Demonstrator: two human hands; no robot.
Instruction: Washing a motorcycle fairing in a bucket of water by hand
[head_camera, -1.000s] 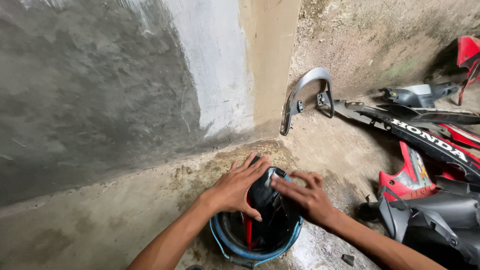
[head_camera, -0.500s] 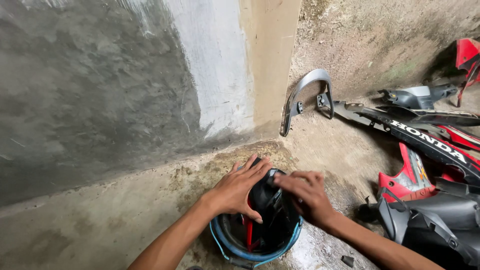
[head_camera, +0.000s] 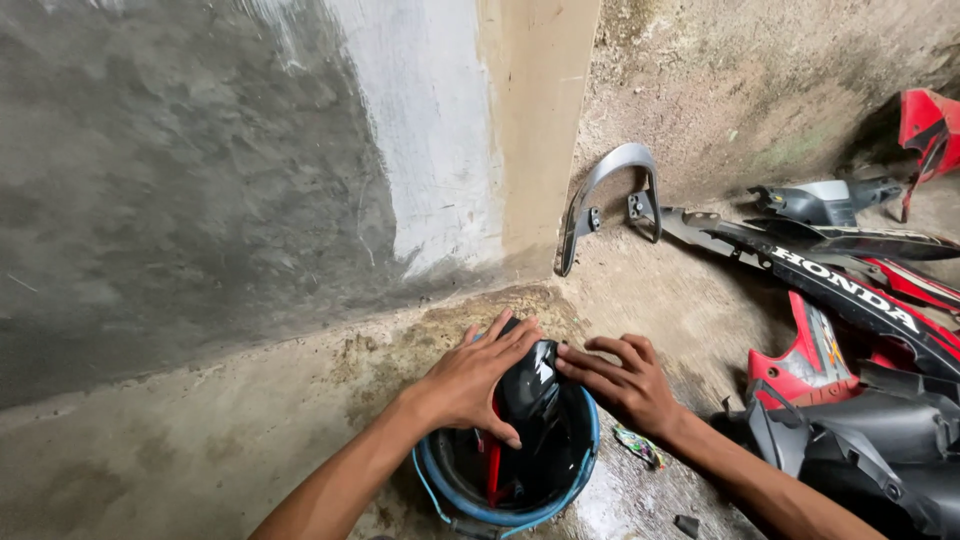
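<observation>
Down on the wet concrete floor (head_camera: 250, 440), a glossy black plastic motorcycle panel (head_camera: 530, 395) stands in a round blue plastic basin (head_camera: 590, 450). Left hand (head_camera: 475, 380) lies flat upon it, fingers spread; right hand (head_camera: 625, 385) touches its edge with extended fingertips. Red and black fairings (head_camera: 850, 330) lie nearby.

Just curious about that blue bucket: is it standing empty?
No, the blue bucket holds a glossy black panel that the left hand and right hand press on.
</observation>
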